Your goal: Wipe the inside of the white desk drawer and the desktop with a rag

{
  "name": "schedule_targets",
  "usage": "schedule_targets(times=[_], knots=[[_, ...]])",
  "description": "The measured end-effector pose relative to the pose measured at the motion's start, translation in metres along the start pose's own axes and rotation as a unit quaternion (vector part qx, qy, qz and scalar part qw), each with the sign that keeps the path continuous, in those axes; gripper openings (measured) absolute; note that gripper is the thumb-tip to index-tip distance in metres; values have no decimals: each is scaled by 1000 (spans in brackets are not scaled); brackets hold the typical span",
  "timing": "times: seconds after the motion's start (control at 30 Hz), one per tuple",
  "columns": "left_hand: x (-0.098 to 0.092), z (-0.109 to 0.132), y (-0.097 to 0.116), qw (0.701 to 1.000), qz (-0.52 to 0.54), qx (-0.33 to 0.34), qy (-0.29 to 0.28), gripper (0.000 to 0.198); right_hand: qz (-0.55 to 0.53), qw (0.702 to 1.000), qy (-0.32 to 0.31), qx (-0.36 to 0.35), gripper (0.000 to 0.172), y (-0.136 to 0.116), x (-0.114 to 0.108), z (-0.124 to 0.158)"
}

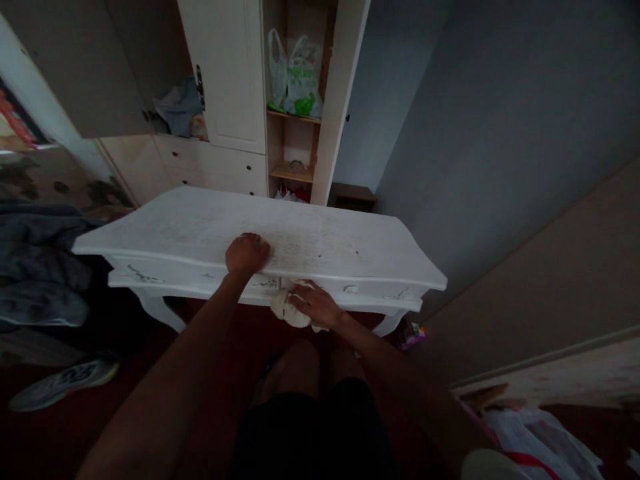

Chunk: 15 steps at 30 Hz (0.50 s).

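A white table (350, 233) with a curved front edge and carved drawer front stands before me; grey smudges mark the middle of its top. Resting on that top near the front edge, my left hand (247, 253) has its fingers curled under, and whatever may be inside them is hidden. My right hand (315, 303) grips a crumpled cream cloth (295, 315) and presses it against the drawer front. A carved rose-shaped knob (351, 289) sits right of that hand. Dark lines show in the carving (265, 283) to its left.
Behind the table stands a white wardrobe (230, 80) with open doors and a plastic bag (304, 83) on a shelf. Grey clothing (40, 267) is heaped at left, above a shoe (65, 385). A pale plastic bag (537, 437) lies at lower right, beyond the wall (500, 167).
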<state>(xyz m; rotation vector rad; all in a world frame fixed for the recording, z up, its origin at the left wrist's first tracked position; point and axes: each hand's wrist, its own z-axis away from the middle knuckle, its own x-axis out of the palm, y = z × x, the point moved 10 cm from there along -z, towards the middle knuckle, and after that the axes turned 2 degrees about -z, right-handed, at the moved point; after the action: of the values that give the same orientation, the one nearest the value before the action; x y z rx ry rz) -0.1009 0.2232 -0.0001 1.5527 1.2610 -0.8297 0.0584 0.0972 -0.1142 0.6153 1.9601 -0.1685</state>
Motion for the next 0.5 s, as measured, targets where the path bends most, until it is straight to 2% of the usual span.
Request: schedule_targets(times=[0.13,0.23,0.33,0.5], knots=[[0,0,-1,1000,7,-5,-3,45,25,997,42,67,44,13,-13,44],[2,-1,-2,1000,9,-12,-11,45,10,995,48,92,45,21,-22,78],[2,-2,-3,1000,7,-16,-16,46,-3,997,23,78,45,25,-28,99],[1,-1,-1,1000,5,-16,-22,47,19,999,-42,16,43,21,-35,113]])
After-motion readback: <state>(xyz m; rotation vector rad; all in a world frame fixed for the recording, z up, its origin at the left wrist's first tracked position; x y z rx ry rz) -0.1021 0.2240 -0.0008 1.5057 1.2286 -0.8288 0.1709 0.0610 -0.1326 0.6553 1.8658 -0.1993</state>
